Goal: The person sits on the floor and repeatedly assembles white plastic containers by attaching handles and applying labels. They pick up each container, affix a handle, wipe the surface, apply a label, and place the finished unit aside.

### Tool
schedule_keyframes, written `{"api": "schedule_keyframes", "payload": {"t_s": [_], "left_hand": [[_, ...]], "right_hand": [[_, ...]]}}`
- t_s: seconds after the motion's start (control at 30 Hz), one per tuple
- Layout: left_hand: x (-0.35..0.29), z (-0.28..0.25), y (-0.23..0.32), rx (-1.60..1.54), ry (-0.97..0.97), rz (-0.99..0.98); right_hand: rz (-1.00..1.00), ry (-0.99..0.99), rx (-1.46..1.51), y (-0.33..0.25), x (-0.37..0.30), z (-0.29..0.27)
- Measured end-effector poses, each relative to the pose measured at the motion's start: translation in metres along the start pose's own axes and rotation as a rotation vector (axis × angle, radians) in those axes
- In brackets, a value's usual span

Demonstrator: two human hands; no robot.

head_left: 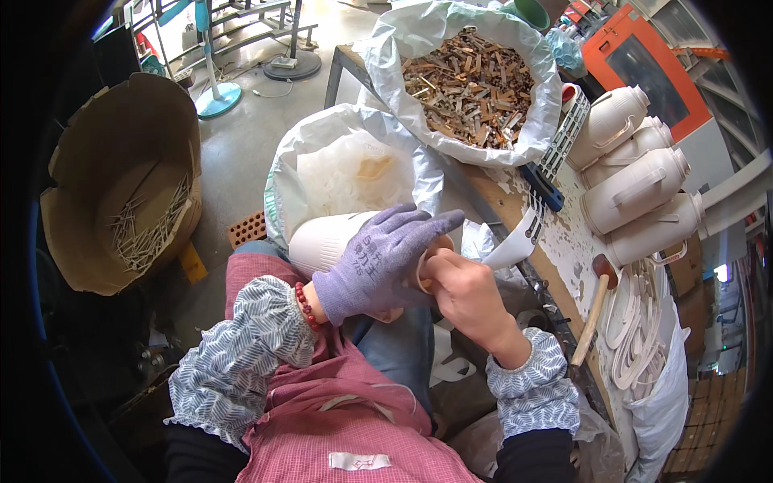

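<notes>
A cream, ribbed thermos jug body (320, 241) lies sideways across my lap, its far end toward the white sack. Over it is my left hand (378, 262), in a purple glove, wrapped round the jug with its index finger stretched to the right. My right hand (467, 291), bare, is closed in a pinch at the jug's right end, touching a curved cream edge (423, 272) there. What the right fingertips hold is hidden by the fingers. Patterned sleeve covers sit on both forearms.
A white sack of metal strips (386, 64) stands on the bench at upper right. Another lined sack (278, 193) is ahead. Several cream thermos jugs (636, 189) lie on the bench by a mallet (592, 318) and cream handles (640, 338). At left stands a cardboard bin (121, 105).
</notes>
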State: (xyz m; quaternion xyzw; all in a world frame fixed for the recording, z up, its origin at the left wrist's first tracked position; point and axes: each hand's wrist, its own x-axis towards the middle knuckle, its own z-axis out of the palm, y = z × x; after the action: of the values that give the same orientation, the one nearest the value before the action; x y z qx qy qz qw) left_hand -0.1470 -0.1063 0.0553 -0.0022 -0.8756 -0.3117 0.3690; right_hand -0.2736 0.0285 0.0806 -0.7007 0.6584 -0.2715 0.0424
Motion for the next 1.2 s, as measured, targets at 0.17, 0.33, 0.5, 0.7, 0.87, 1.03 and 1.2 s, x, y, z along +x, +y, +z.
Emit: {"api": "schedule_keyframes", "payload": {"t_s": [0.17, 0.33, 0.5, 0.7, 0.87, 1.03, 1.2], "left_hand": [[-0.006, -0.004, 0.002, -0.006, 0.053, 0.039], [-0.007, -0.007, 0.003, 0.018, -0.032, 0.078], [-0.007, -0.008, 0.007, 0.055, -0.085, 0.176], [-0.046, -0.099, 0.026, -0.375, 0.385, -0.206], [-0.147, -0.147, -0.002, -0.478, 0.764, -0.818], [-0.215, -0.160, 0.012, -0.462, 0.153, -1.262], [-0.122, -0.151, 0.016, -0.384, -0.393, -0.864]], "right_hand": [[-0.002, 0.050, -0.121, -0.016, 0.004, 0.007], [0.072, -0.168, -0.172, -0.017, 0.005, 0.004], [0.018, -0.459, 0.213, -0.008, 0.011, -0.031], [0.093, 0.230, 0.552, 0.033, 0.062, -0.070], [0.132, 0.340, -0.082, 0.159, 0.150, -0.013], [0.347, 0.006, -0.168, 0.219, 0.193, 0.008], [0.200, 0.212, -0.081, 0.251, 0.175, -0.029]]}}
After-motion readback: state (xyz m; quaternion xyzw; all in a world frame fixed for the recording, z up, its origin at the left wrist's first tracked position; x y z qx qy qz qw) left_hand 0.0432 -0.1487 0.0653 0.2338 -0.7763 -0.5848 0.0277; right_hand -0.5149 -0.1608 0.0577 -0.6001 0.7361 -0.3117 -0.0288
